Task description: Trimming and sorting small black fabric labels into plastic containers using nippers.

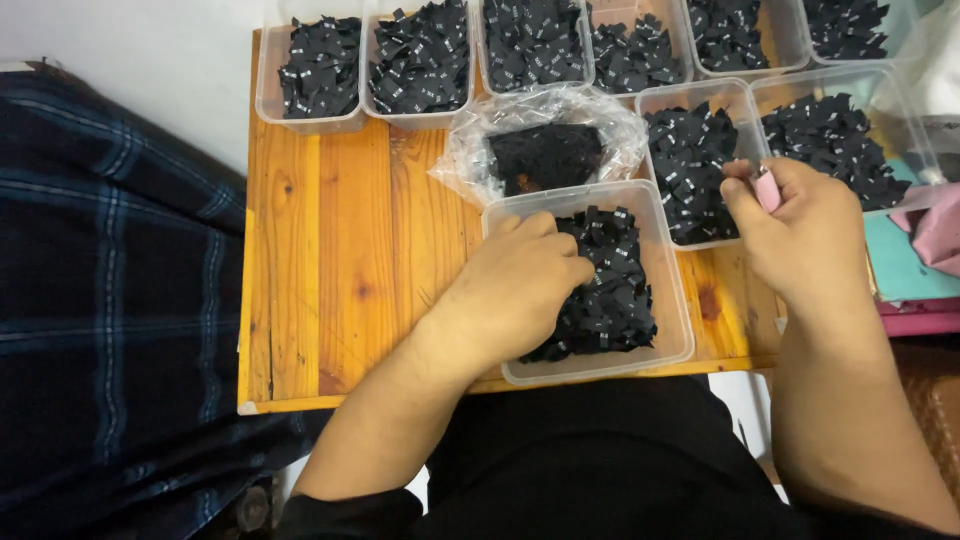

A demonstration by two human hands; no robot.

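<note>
The left hand [525,285] is closing on small black labels [610,300] in the centre tub [672,300]: light, floppy, best pinched at edges. The right hand [800,225] is gripping a pink tool [766,188].

Clear plastic tub [676,330] at table's near edge, heaped w/ small black fabric labels [610,290]; pink lighter [767,188] upright.

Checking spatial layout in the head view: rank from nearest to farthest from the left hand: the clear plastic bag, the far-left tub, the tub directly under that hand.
From the left hand:
1. Tub under the hand, front centre; hand is in it.
2. Clear plastic bag, just behind.
3. Far-left tub, back left corner.
</note>
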